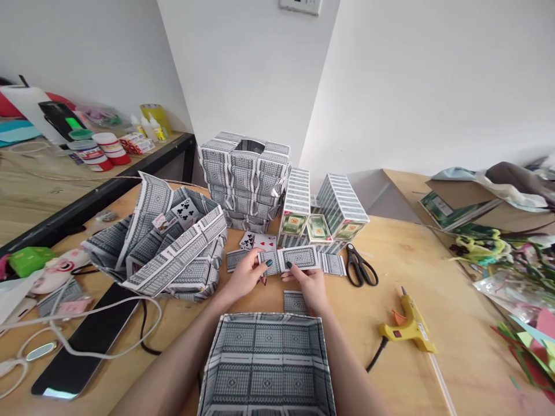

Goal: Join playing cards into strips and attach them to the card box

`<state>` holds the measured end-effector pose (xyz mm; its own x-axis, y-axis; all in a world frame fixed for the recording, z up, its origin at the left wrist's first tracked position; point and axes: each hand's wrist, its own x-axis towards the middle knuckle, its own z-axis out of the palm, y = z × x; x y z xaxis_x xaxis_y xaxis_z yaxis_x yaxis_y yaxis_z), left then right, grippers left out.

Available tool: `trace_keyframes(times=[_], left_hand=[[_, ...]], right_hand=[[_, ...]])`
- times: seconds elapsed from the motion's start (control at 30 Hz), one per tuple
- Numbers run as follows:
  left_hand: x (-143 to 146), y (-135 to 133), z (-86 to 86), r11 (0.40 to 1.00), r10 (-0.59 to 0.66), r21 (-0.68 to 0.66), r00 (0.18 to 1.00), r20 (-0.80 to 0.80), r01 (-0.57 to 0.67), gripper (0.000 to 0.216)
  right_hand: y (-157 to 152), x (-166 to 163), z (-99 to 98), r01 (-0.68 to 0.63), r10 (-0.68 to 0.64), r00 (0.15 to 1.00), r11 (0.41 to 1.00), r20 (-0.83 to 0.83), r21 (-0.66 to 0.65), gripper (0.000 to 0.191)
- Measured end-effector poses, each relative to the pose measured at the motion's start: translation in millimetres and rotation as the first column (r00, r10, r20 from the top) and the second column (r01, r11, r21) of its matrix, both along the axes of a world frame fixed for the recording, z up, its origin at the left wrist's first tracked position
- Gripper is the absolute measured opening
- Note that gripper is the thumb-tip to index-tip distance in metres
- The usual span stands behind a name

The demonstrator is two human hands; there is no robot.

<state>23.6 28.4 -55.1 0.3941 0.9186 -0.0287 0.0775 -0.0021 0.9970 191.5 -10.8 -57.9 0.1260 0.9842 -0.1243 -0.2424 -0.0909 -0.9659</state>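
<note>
Playing cards (300, 257) are over the desk (347, 329), just beyond the card-covered box (267, 335); the left hand's (245, 276) grip pinches one end, the right hand's (311, 285) the other. Better to keep edges parallel, pressing gently.

Passage lies right of the held cards (300, 257), between the black scissors (358, 264) and yellow glue gun (411, 325). The card-covered box (267, 346) blocks lower centre; stacked card packs (297, 199) bar mid-frame. Clearance behind the card basket (200, 278), frame left, appears tight.
</note>
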Motion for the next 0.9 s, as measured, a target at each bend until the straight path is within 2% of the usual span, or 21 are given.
trace_keyframes(times=[0.13,0.37,0.47,0.63,0.9], left_hand=[[0.2,0.6,-0.7,1.0,-0.013,0.008,1.0,0.012,0.013,0.015],[0.2,1.5,-4.4,1.0,-0.005,-0.001,1.0,-0.009,0.005,0.022],[0.7,0.3,-4.7,1.0,0.015,0.019,1.0,-0.003,-0.015,0.018],[1.5,-2.6,0.2,0.999,-0.032,-0.008,0.998,0.06,0.033,0.012],[3.6,-4.4,-0.7,0.997,-0.051,-0.058,0.994,0.095,0.057,0.02]], right_hand=[[0.3,-0.2,-3.2,-0.01,0.009,0.999,1.0,-0.038,-0.024,0.025],[0.6,-2.0,-3.3,0.031,-0.033,0.998,0.999,-0.052,-0.031,0.025],[0.3,-2.3,-1.3,0.012,-0.012,1.0,0.999,0.001,-0.03,0.024],[1.0,-2.7,-0.8,-0.02,0.02,0.995,1.0,0.099,-0.002,0.024],[-0.1,-5.5,-1.1,-0.08,0.085,0.995,0.993,0.051,-0.085,0.029]])
